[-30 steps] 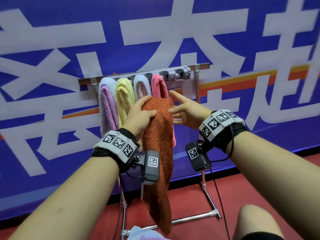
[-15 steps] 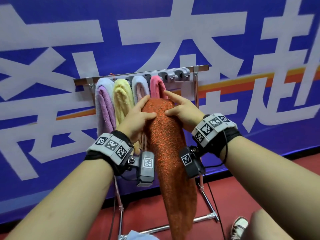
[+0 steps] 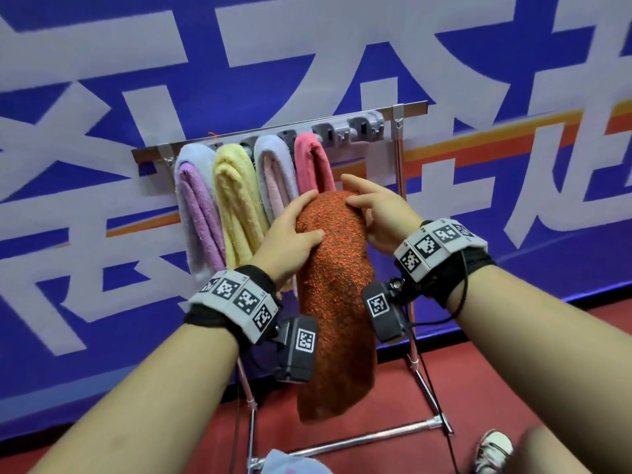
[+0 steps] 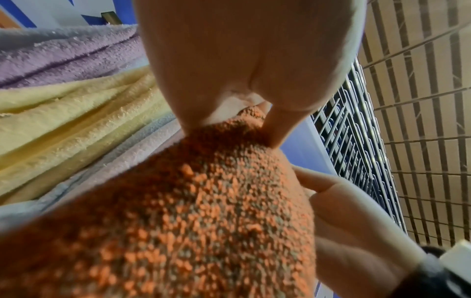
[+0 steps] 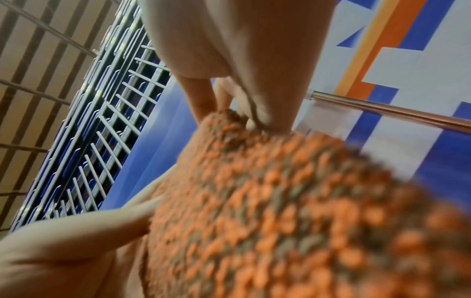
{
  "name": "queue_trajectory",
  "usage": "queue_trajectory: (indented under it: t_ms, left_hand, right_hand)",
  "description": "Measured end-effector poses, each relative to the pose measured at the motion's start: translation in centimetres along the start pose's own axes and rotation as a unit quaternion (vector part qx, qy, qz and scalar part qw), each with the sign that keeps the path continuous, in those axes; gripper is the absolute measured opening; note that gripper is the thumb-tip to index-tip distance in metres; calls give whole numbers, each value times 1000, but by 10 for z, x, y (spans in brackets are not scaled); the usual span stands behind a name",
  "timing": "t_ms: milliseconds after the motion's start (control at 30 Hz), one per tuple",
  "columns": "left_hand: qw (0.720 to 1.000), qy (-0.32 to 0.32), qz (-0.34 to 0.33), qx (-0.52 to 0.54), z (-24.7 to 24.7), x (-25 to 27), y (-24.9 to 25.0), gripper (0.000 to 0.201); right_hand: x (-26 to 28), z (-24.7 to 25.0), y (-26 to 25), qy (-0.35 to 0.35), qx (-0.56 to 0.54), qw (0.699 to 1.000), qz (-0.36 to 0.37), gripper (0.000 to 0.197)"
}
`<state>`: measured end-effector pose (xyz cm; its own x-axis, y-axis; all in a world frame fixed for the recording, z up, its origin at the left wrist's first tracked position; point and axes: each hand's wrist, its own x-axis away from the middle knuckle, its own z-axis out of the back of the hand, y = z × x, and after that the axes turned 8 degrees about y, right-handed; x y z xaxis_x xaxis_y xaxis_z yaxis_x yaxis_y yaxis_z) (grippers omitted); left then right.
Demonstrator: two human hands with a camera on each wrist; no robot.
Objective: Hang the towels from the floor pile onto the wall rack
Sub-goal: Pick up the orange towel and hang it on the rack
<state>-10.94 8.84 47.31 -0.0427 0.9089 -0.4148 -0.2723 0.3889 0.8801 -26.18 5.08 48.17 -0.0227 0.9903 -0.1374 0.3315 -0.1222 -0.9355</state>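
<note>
A rust-orange towel (image 3: pixel 333 285) hangs folded between both hands, just in front of the wall rack (image 3: pixel 407 109). My left hand (image 3: pixel 301 224) grips its upper left side, thumb on the front and fingers behind. On the upper right, my right hand (image 3: pixel 366 206) holds the fold with the thumb in front. The wrist views show the same orange towel (image 4: pixel 203 201) (image 5: pixel 280 201) pinched near its top. Lavender (image 3: pixel 196 206), yellow (image 3: pixel 236 200), pale blue (image 3: pixel 273 172) and pink (image 3: pixel 311 159) towels hang on the rack. To their right, grey hooks (image 3: pixel 364 123) are bare.
The rack stands on a metal frame with a floor crossbar (image 3: pixel 376 436) and a right upright (image 3: pixel 400 172). A pale blue towel (image 3: pixel 294 463) lies on the red floor at the bottom edge. A shoe (image 3: pixel 492 449) is at bottom right. A blue banner wall (image 3: pixel 102 80) is behind.
My right hand, open beside the towel a second ago, has closed onto its top. The towel's lower end has swung to the right and both hands have risen slightly toward the rack.
</note>
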Motion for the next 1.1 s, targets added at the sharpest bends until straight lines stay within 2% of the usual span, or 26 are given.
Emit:
queue_trajectory:
  t_ms: [67, 167, 333, 500, 567, 667, 867, 1000, 1100]
  left_hand:
    - [1000, 17, 0, -7, -3, -5, -2, 60]
    - [999, 30, 4, -27, -6, -10, -7, 50]
    - [999, -9, 24, -45, -9, -12, -8, 49]
    - [998, -39, 43, -25, -6, -14, -6, 56]
    - [998, -44, 46, -19, -3, -13, -6, 53]
    - [998, -26, 54, -7, 0, -13, -9, 44]
    - [997, -22, 59, -40, 2, -10, -14, 40]
    - [998, -21, 55, -33, 3, -6, -8, 41]
    - [996, -15, 79, 29, 5, -2, -2, 45]
  right_hand:
    - [4, 9, 0, -44, -17, 998, -29, 41]
    - [7, 19, 2, -75, 15, 995, -56, 44]
    - [5, 23, 10, -69, 30, 994, -74, 55]
    - [11, 23, 17, -67, 14, 991, -115, 59]
    - [15, 23, 20, -57, 10, 991, -123, 54]
    - [16, 21, 22, -48, -3, 992, -118, 46]
    - [26, 10, 17, -93, 36, 989, -107, 43]
    - [28, 5, 15, -62, 25, 996, -65, 43]
    - [29, 1, 13, -33, 8, 999, -28, 46]
